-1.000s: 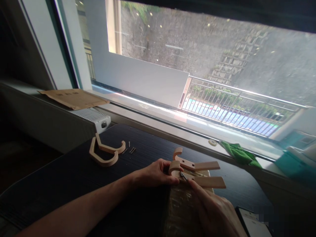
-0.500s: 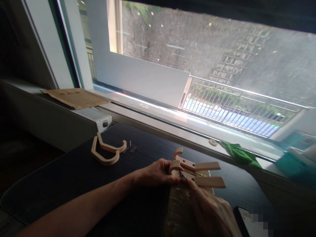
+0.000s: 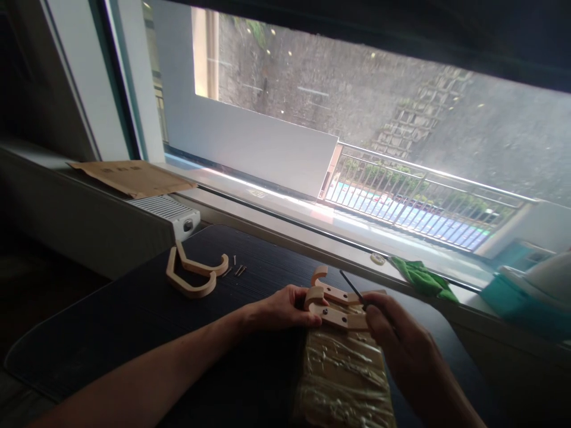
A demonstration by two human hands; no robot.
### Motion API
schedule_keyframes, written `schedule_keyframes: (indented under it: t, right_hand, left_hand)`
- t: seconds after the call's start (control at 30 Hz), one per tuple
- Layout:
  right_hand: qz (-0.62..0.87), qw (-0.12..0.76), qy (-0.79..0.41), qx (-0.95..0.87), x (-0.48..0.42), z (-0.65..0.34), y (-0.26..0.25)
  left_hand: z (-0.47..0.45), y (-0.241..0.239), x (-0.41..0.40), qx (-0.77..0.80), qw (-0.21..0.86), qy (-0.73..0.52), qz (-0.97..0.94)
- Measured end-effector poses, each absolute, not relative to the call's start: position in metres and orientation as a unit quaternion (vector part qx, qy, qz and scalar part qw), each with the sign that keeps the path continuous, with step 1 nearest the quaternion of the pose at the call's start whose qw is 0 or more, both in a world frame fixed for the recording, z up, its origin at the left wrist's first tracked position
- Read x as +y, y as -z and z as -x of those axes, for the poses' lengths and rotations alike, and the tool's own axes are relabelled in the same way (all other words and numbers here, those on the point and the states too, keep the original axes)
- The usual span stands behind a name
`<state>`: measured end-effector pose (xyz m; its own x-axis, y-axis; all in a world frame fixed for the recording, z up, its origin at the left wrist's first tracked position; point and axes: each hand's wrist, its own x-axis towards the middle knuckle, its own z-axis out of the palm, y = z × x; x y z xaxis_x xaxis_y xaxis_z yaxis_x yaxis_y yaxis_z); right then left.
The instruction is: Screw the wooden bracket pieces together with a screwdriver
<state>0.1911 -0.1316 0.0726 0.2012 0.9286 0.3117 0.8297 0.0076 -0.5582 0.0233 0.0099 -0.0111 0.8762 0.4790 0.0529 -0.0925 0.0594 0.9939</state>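
Observation:
My left hand (image 3: pixel 281 308) is closed on the curled end of the nearer wooden hook (image 3: pixel 335 317), thumb in front. This hook lies on a block wrapped in clear tape (image 3: pixel 343 374). A screw head (image 3: pixel 325 311) shows in its left hole; the other hole looks dark. Just behind it lies a second wooden hook (image 3: pixel 333 292), with two dark holes. My right hand (image 3: pixel 401 339) grips a screwdriver (image 3: pixel 351 283), its thin shaft pointing up and left above the hooks, apart from the screw. The handle is mostly hidden by my fingers, which also cover the hooks' right ends.
Two more wooden hooks (image 3: pixel 191 292) lie at the left of the dark table (image 3: pixel 134 321), beside several loose screws (image 3: pixel 240 271). A brown envelope (image 3: pixel 129 177) rests on the radiator (image 3: pixel 166 211). Along the windowsill are a tape roll (image 3: pixel 377 258), a green cloth (image 3: pixel 422 276) and a teal container (image 3: pixel 520 300).
My right hand has lifted the screwdriver off the screw in the nearer hook and moved up and right. More of the taped block shows. My left hand keeps its hold.

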Motion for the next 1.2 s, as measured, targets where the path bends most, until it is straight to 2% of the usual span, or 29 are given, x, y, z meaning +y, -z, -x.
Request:
schedule_keyframes:
  t: [0.2,0.4,0.5,0.6,0.73,0.9,0.97,1.1,1.2]
  right_hand:
    - [0.683,0.381,-0.119,-0.612,-0.099,-0.184,-0.074]
    - [0.584,0.462,-0.318,-0.587,-0.092,-0.193,-0.063]
    - [0.584,0.44,-0.352,-0.585,-0.098,-0.198,-0.058]
    - [0.596,0.394,-0.345,-0.608,-0.104,-0.202,-0.061]
    - [0.585,0.442,-0.307,-0.607,-0.105,-0.21,-0.067]
    - [0.557,0.399,-0.372,-0.626,-0.105,-0.219,-0.07]
    - [0.55,0.407,-0.373,-0.626,-0.106,-0.22,-0.072]
    - [0.584,0.439,-0.296,-0.615,-0.11,-0.221,-0.078]
    - [0.601,0.367,-0.249,-0.665,-0.111,-0.223,-0.083]
  left_hand:
    - [-0.023,0.009,0.01,0.134,0.731,-0.197,-0.639]
    - [-0.024,0.01,0.01,0.126,0.735,-0.195,-0.637]
    - [-0.024,0.011,0.01,0.133,0.741,-0.197,-0.628]
    - [-0.024,0.009,0.009,0.145,0.74,-0.194,-0.627]
    - [-0.023,0.007,0.009,0.139,0.736,-0.19,-0.634]
    - [-0.023,0.01,0.01,0.14,0.738,-0.19,-0.632]
    - [-0.023,0.01,0.01,0.141,0.736,-0.189,-0.635]
    - [-0.022,0.007,0.01,0.143,0.72,-0.185,-0.653]
    - [-0.022,0.007,0.009,0.145,0.726,-0.19,-0.645]
